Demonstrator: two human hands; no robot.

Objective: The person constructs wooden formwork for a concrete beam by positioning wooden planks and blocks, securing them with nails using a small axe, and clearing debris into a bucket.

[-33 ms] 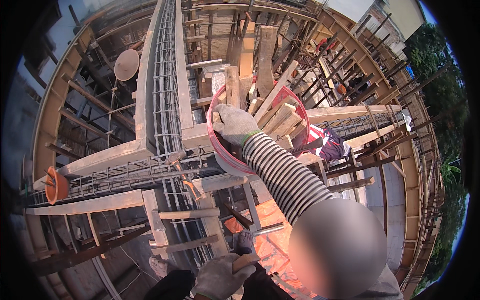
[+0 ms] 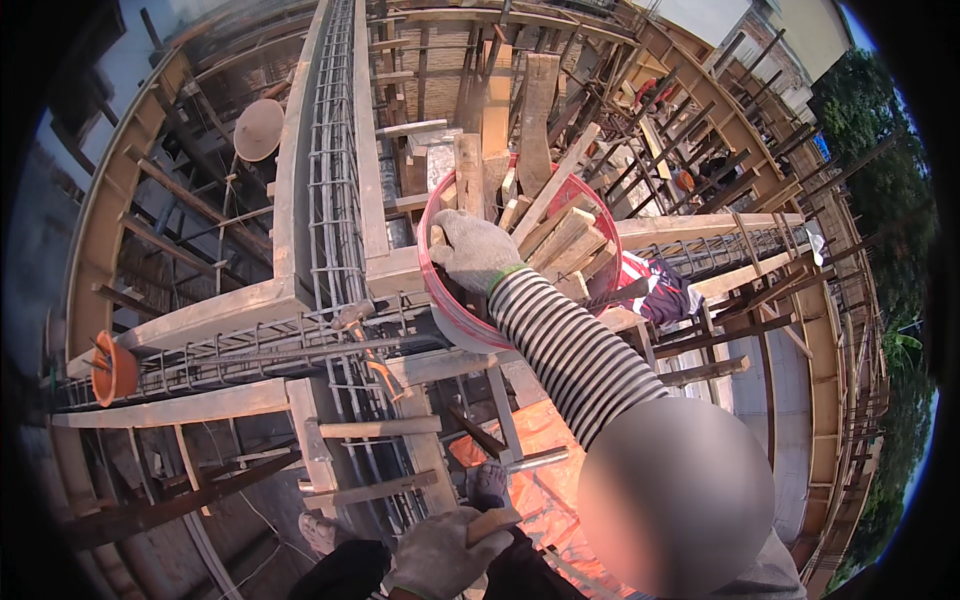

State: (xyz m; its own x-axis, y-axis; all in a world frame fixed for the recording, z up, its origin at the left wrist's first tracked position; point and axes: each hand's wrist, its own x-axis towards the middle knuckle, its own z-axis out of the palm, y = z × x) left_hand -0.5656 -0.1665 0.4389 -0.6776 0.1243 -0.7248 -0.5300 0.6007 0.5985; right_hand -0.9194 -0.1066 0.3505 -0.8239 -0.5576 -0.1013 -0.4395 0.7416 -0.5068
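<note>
My left hand, in a grey work glove, is low in the middle, closed round a short piece of wood. My gloved right hand, below a black-and-white striped sleeve, reaches into a red-rimmed bucket. Its fingers curl at the left inner side, where a small wood end shows by the fingertips; the rest of the grip is hidden. Wood offcuts of several lengths stand and lean in the bucket. To its left a hammer with an orange handle rests on the steel bars.
Rebar cages run between timber form boards, with gaps and props below. An orange bucket hangs at the far left. Striped cloth lies right of the red-rimmed bucket. Orange sheeting spreads below. A person in a round hat is farther off.
</note>
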